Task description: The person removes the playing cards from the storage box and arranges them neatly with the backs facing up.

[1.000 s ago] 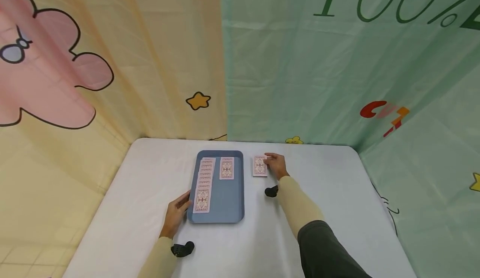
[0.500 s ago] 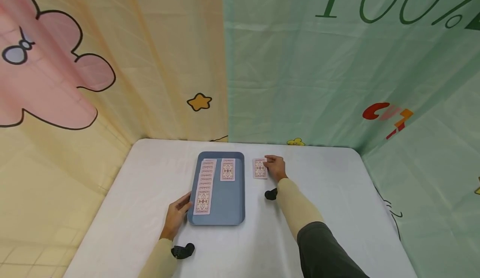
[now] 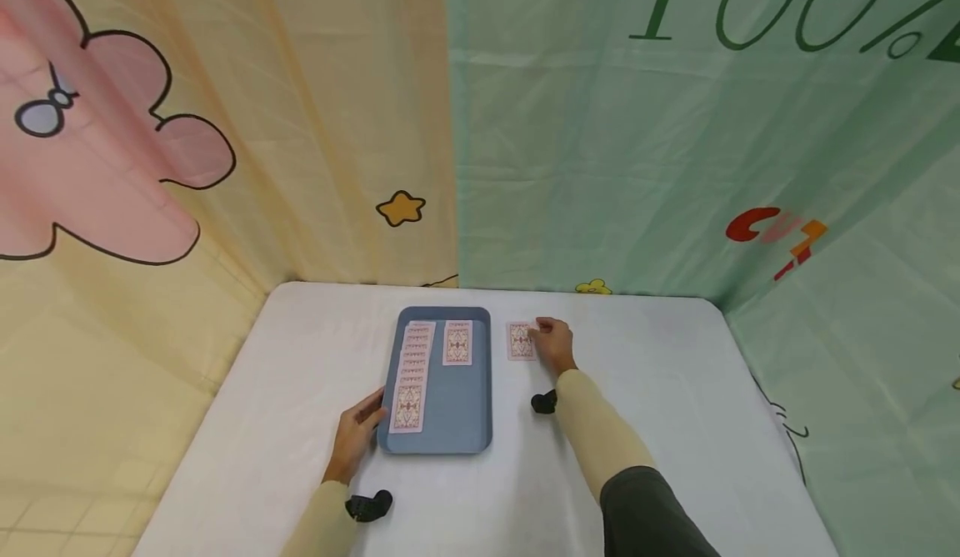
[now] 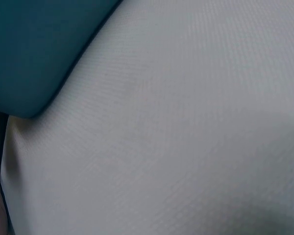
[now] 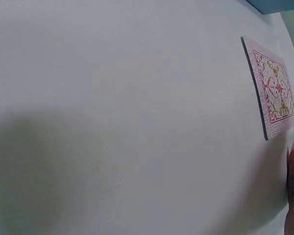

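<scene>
A blue tray [image 3: 457, 411] lies on the white table with playing cards face down inside it. Along its left side runs an overlapping column of cards [image 3: 408, 407]. Another small overlapping group of cards [image 3: 458, 344] lies at the tray's upper right. My left hand [image 3: 352, 436] holds the tray by its left edge; in the left wrist view only a sliver of that hand shows beside the tray corner. Right of the tray is a playing card [image 3: 521, 342], red-patterned back up; whether others lie under it is unclear. My right hand [image 3: 555, 344], fingers bent, pinches its right edge.
The white tablecloth [image 3: 637, 407] surrounds the tray. Printed curtains [image 3: 600, 148] hang behind the table and at both sides. A small black device [image 3: 369, 506] sits at the left wrist, a similar black device [image 3: 543, 403] at the right.
My right index finger has drawn in from straighter to more bent at the card's edge. The dark line below the card has faded. My left hand and the tray stay put.
</scene>
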{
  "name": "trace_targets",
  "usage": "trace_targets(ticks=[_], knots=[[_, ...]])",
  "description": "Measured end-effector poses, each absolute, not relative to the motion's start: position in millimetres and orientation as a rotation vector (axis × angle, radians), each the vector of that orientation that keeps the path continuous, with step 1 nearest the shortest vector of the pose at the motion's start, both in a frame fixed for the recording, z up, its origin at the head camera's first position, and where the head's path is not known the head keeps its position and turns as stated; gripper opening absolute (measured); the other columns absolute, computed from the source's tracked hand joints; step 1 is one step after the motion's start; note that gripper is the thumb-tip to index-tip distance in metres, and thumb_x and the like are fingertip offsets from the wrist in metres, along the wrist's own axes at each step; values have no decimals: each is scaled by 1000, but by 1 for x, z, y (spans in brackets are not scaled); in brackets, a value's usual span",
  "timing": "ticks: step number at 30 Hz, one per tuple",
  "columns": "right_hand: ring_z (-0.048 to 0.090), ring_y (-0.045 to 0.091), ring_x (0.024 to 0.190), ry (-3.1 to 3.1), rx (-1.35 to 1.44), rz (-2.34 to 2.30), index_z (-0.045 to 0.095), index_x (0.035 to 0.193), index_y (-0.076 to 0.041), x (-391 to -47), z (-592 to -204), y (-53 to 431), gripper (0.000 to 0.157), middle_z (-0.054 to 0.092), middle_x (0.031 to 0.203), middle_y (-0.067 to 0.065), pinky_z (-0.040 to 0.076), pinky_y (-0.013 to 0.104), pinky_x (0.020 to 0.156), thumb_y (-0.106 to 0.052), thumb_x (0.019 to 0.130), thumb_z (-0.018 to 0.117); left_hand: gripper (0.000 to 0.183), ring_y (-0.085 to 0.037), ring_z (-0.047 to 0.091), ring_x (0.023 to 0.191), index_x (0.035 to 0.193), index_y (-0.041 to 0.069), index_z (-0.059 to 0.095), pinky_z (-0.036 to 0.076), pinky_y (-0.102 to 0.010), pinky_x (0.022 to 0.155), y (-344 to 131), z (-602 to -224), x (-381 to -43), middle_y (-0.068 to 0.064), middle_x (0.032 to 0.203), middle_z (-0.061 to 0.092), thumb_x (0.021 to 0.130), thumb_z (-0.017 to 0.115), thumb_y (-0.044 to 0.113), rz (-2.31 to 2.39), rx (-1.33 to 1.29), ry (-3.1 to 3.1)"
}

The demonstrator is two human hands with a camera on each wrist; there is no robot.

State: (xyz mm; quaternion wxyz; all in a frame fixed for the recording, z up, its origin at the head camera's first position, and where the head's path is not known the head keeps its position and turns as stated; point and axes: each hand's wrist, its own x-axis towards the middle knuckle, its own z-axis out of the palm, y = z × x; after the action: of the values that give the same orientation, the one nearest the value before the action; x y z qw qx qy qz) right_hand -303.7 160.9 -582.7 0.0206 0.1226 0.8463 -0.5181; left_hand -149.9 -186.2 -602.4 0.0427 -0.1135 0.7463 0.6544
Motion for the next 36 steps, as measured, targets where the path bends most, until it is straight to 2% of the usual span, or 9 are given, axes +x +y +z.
trace_targets(ticks=[2, 5, 9, 13, 19, 25, 30, 36], knots=[[56, 31, 105, 2629, 378, -1626, 63, 121, 4, -298, -583, 159, 35, 62, 115, 20, 48, 43, 92, -10, 89, 67, 45, -34, 42, 133, 139, -4, 46, 35, -43, 108, -186, -603, -149, -23, 143, 45, 95, 53, 2, 2000, -347, 2277], [56, 31, 105, 2637, 360, -1664, 64, 120, 3, -291, -583, 156, 35, 62, 113, 20, 47, 44, 92, -10, 88, 68, 45, -34, 42, 132, 139, -4, 46, 42, -25, 103, -187, -603, -148, -23, 143, 45, 96, 53, 2, 2005, -341, 2277], [57, 32, 103, 2651, 343, -1712, 65, 118, 3, -283, -582, 149, 33, 63, 110, 19, 48, 44, 89, -9, 87, 70, 44, -35, 43, 131, 139, -5, 46, 41, -11, 94, -188, -603, -147, -23, 143, 45, 96, 53, 2, 2012, -326, 2288], [58, 31, 99, 2668, 349, -1746, 67, 114, 3, -275, -578, 140, 30, 64, 107, 18, 50, 43, 84, -7, 86, 70, 44, -33, 42, 133, 140, -4, 46, 39, -21, 102, -187, -603, -147, -21, 144, 44, 96, 53, 2, 2010, -341, 2268], [57, 28, 97, 2635, 311, -1830, 67, 113, 1, -263, -570, 122, 30, 65, 107, 16, 50, 39, 83, -7, 85, 72, 44, -30, 41, 135, 140, -3, 46, 38, -23, 103, -187, -602, -149, -21, 145, 44, 96, 52, 2, 2034, -352, 2236], [58, 30, 100, 2621, 176, -1861, 65, 115, 4, -252, -562, 105, 34, 64, 111, 20, 51, 40, 84, -7, 84, 73, 45, -34, 39, 135, 141, -3, 45, 33, -39, 108, -188, -600, -151, -23, 145, 43, 97, 52, 3, 2020, -338, 2244], [58, 32, 101, 2643, 64, -1861, 65, 115, 3, -243, -557, 93, 33, 64, 112, 21, 50, 43, 86, -5, 84, 72, 45, -33, 40, 135, 140, -3, 45, 33, -38, 108, -188, -600, -152, -22, 145, 43, 97, 52, 2, 2024, -340, 2246], [58, 32, 102, 2650, -49, -1861, 64, 116, 3, -233, -556, 81, 33, 63, 111, 17, 46, 45, 87, -2, 84, 71, 45, -35, 39, 135, 141, -4, 44, 32, -42, 109, -188, -603, -152, -23, 146, 42, 97, 51, 3, 2019, -340, 2242]])
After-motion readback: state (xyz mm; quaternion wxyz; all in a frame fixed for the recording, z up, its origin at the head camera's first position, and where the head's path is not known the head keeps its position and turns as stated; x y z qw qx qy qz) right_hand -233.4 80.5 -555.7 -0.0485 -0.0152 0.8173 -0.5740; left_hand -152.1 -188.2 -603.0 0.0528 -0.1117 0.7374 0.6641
